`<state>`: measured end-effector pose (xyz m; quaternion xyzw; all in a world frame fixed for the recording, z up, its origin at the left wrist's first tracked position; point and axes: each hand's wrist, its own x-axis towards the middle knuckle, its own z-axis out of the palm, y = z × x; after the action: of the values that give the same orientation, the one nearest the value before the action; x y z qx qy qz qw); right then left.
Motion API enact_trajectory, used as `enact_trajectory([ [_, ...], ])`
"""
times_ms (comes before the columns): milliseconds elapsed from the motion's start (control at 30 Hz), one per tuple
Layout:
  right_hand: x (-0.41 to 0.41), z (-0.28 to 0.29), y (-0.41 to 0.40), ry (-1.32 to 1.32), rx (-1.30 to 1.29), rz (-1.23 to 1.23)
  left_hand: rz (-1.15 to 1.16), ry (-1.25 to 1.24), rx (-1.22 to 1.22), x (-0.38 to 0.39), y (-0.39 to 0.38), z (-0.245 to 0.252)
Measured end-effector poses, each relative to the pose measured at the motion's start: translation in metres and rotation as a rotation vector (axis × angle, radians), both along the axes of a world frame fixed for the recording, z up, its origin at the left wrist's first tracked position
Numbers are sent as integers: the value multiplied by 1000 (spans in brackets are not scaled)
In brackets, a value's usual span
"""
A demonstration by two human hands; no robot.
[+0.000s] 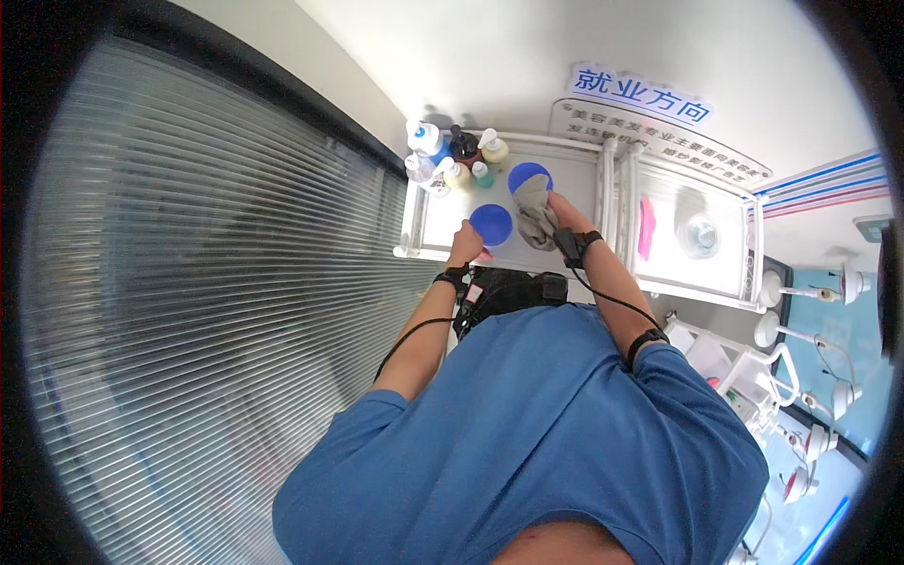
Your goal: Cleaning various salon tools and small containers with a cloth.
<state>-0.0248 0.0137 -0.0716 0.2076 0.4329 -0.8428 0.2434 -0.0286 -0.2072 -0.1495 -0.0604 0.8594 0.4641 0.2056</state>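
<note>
Before me, a round blue bowl [491,224] sits near the front edge of a white trolley top [565,233]. My left hand [466,242] is closed at the left side of this bowl, its fingers on the rim. A grey cloth [534,215] is gripped in my right hand [567,214], hanging bunched to the left of the fingers. The cloth partly covers a second blue bowl [528,175] farther back. Something pink [484,254] lies by my left hand, mostly hidden, so I cannot tell what it is.
Several pump bottles [459,173] stand at the trolley's back left. On an adjoining white trolley to the right are a pink object [646,227] and a clear glass bowl [700,236]. A ribbed glass panel [233,282] rises at the left. White lamps on stands [819,293] are at the far right.
</note>
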Motion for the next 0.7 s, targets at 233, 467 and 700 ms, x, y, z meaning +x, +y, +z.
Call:
enact_trajectory([
  [233,-11,-19,11,113,47,149,32,19,216,7,3,26],
  [467,-16,5,6,213,181,317,9,-24,215,7,-2,42],
  [700,-12,2,11,274,101,383,97,-88,182,6,-6,34],
])
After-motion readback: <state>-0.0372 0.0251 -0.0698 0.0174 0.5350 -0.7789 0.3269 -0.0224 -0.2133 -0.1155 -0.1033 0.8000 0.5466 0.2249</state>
